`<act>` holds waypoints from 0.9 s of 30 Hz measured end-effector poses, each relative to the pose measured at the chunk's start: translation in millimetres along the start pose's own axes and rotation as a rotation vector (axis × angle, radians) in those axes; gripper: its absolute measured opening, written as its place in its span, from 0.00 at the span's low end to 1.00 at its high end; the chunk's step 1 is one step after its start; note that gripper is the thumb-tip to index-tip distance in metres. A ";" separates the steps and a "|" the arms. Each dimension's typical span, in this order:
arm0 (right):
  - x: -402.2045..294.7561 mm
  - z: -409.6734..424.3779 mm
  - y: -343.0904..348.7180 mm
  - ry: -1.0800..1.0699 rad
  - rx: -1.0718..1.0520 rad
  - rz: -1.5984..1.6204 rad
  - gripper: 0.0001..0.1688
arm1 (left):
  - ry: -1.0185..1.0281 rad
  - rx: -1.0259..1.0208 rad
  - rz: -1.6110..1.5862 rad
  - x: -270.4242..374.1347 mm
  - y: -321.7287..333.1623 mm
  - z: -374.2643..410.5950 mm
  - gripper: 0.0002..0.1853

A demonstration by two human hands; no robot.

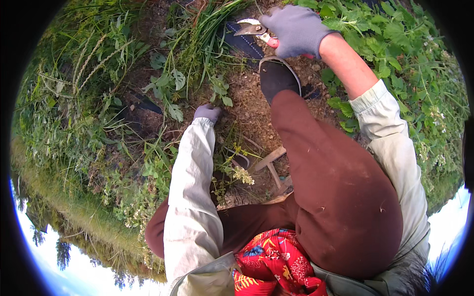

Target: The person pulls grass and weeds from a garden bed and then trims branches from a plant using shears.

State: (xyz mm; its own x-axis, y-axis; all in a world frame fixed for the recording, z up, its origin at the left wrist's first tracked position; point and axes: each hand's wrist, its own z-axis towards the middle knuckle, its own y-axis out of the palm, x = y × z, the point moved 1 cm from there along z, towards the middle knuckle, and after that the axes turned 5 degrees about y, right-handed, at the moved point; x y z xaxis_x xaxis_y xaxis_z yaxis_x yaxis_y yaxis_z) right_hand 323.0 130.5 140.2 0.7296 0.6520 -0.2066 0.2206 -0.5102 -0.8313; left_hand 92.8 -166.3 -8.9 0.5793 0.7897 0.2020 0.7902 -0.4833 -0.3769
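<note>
My right hand (296, 31), in a grey glove, holds a pair of pruning shears (255, 30) with red handles near the top of the view. Their worn blades point left and stand apart, over black ground fabric (246, 43) and soil. My left hand (208, 112), gloved the same way, is low over the ground at the left of my foot, beside leafy weeds (177, 79). Its fingers are mostly hidden, so I cannot tell whether it grips anything. Long green grass blades (211, 22) lie bunched to the left of the shears.
My dark shoe (278, 76) stands on bare soil just below the shears. Near my bent legs is a wooden frame (272, 162), partly hidden by my knee. Broad-leaved plants (396, 40) crowd the right side; dense weeds and grass (85, 74) cover the left.
</note>
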 end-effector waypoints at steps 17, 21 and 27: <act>-0.2 -1.9 -3.0 -0.035 -0.010 -0.017 0.24 | -0.172 -0.056 0.218 -2.5 16.0 -14.3 0.47; 2.5 -1.5 -0.3 -0.029 -0.023 -0.018 0.25 | -0.181 -0.167 0.371 25.6 17.2 -26.7 0.48; 3.7 -0.4 2.2 -0.045 -0.024 -0.011 0.25 | -0.189 -0.140 0.344 12.3 32.4 -20.7 0.42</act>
State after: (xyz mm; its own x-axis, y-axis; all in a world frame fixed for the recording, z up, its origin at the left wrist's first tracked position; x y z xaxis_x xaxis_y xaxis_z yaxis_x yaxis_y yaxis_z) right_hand 326.4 131.7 137.8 0.6971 0.6819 -0.2215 0.2439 -0.5161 -0.8211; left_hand 129.6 -180.1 0.1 0.7778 0.6221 -0.0891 0.5838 -0.7678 -0.2639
